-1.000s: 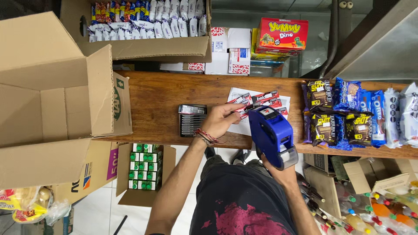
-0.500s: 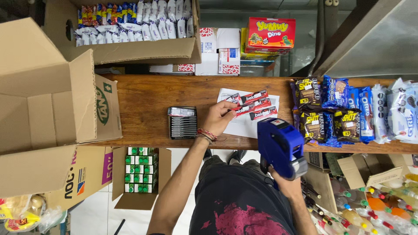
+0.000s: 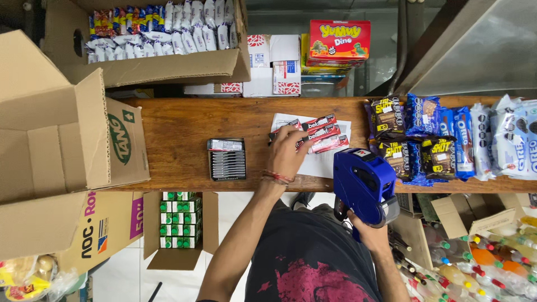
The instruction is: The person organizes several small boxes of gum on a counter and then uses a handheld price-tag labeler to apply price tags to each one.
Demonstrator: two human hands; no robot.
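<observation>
Blue plastic comes nearest: a label gun [image 3: 364, 184] is gripped in the right hand [image 3: 369, 232], fingers wrapped shut around its handle at the counter's near edge. Against the pictures of a moment earlier, the gun is seen drawn back toward the body and off the packets; it is judged that one marking pass is over and the gun is parked clear while the packets are handled.

The left hand [image 3: 288, 154] is laid flat-ish on the wooden counter [image 3: 179, 134], a red thread band at the wrist. Its fingers are spread and pressed down on the near ends of the red packets [image 3: 319, 133], which lie fanned on a white sheet [image 3: 327, 162] at mid-counter. Nothing is pinched or lifted; a light holding-down touch is read. The hand is found further over the packets than before, so sorting or steadying is judged to be in hand.

Just left of that hand, apart from it, a stack of dark flat packs [image 3: 227, 159] is noted. To the right, biscuit packs [image 3: 442, 140] are heaped.

Beyond the counter, an open carton of sachets [image 3: 162, 28] and a red box [image 3: 339, 39] are seen.

Below the counter, a box of green packs [image 3: 179, 226] stands on the floor.
</observation>
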